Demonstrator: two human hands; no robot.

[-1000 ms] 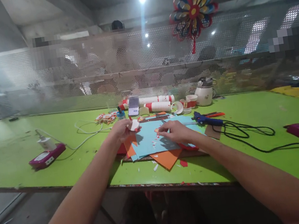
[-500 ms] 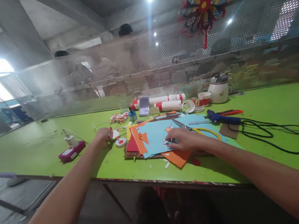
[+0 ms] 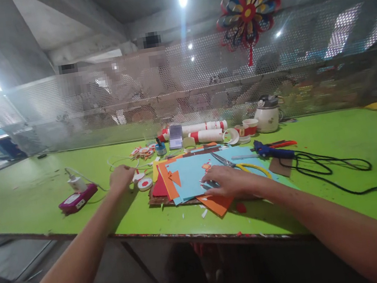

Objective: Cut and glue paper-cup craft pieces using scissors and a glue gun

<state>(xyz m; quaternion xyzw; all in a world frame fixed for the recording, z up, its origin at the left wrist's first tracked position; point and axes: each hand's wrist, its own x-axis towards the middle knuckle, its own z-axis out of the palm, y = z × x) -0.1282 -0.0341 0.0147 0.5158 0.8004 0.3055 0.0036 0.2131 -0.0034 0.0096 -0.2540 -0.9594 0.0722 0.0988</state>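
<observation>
On the left of the paper pile, my left hand [image 3: 122,176] is closed, its fingers curled and mostly turned from view. Just beyond its fingertips lies a small white paper piece [image 3: 139,177] with red on it; what the fingers grip is hidden. A white round piece with a red centre [image 3: 145,184] rests close by. My right hand [image 3: 224,179] is open over the light blue paper [image 3: 186,172], fingers bent and apart, fingertips near small white scraps. Scissors with yellow handles [image 3: 249,168] lie behind it, partly covered. A small orange cut-out [image 3: 207,166] sits beyond its fingers.
A blue glue gun [image 3: 275,150] with a looping black cord lies right. Left is a purple power strip [image 3: 78,199] with a white plug. Behind stand red-and-white paper cups [image 3: 250,126], a phone [image 3: 175,137], an ink-like blue bottle [image 3: 160,147] and a white kettle-shaped jug [image 3: 267,115].
The whole view has shifted slightly, so the table things appear further left. The white piece by my left hand sits a little lower and nearer. My right hand stays over the blue paper.
</observation>
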